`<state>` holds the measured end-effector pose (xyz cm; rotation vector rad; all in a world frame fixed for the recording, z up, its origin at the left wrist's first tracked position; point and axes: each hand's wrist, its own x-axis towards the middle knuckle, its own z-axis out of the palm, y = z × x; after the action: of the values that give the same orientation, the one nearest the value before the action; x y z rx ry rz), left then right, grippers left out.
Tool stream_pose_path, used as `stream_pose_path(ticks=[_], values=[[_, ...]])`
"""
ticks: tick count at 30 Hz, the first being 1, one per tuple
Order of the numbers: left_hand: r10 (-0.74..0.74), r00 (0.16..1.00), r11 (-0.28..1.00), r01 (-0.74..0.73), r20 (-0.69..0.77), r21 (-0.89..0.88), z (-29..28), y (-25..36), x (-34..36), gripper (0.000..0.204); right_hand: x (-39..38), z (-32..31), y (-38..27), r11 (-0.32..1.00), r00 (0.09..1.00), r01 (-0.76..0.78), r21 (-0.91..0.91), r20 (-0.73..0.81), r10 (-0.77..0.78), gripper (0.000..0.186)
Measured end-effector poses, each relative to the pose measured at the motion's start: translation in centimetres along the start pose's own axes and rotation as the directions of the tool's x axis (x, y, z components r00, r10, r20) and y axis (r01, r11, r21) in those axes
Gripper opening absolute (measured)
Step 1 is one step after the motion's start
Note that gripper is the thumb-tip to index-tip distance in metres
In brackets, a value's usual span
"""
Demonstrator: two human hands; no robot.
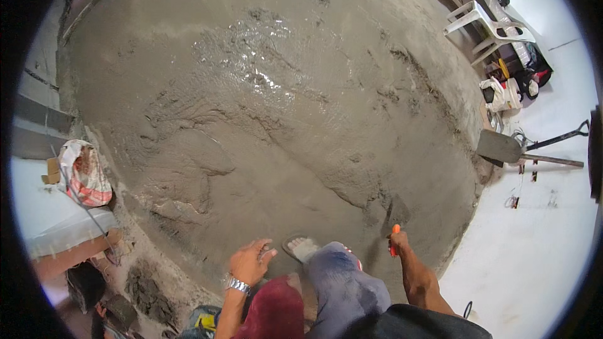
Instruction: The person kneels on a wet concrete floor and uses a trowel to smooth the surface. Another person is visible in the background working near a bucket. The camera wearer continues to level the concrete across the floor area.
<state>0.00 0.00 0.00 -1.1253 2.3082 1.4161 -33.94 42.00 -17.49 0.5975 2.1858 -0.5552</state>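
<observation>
Wet grey cement spreads over the floor before me, rough and lumpy in places and shiny near the middle. My right hand is closed round the orange handle of a trowel. Its blade looks smeared with cement, so its outline is hard to make out against the floor. My left hand, with a metal watch on the wrist, hangs over the near cement with its fingers bent and apart, holding nothing. Between my hands, my sandalled foot rests on the cement.
Two shovels, one with a broad blade, lean at the right wall. Beyond them stand a white bucket and a white plastic chair. At left lies a white-and-red sack; a dark heap of mortar sits near the lower left.
</observation>
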Motion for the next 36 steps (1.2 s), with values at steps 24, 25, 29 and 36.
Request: stream_pose_path(ticks=[24, 25, 29, 36], values=[[-0.061, 0.965, 0.961, 0.126, -0.257, 0.245, -5.6, -11.7, 3.0, 0.046, -15.5, 35.4, -37.9, 0.332, 0.369, 0.928, -0.168, 0.303, -0.879, 0.03], [-0.076, 0.964, 0.957, 0.142, -0.255, 0.254, -5.6, -12.0, 2.5, 0.046, -14.6, 32.9, -36.6, 0.419, 0.408, 0.907, -0.043, 0.342, -0.847, 0.033], [-0.179, 0.938, 0.925, 0.263, -0.296, 0.275, -6.4, -12.6, 0.6, 0.046, -7.4, 21.8, -30.0, 0.633, 0.634, 0.772, -0.056, 0.009, -0.773, 0.032], [-0.142, 0.886, 0.931, 0.271, -0.441, 0.246, -6.8, -10.7, -1.7, 0.046, 5.9, 10.5, -17.1, 0.911, 0.924, 0.342, 0.23, -0.258, -0.281, 0.014]])
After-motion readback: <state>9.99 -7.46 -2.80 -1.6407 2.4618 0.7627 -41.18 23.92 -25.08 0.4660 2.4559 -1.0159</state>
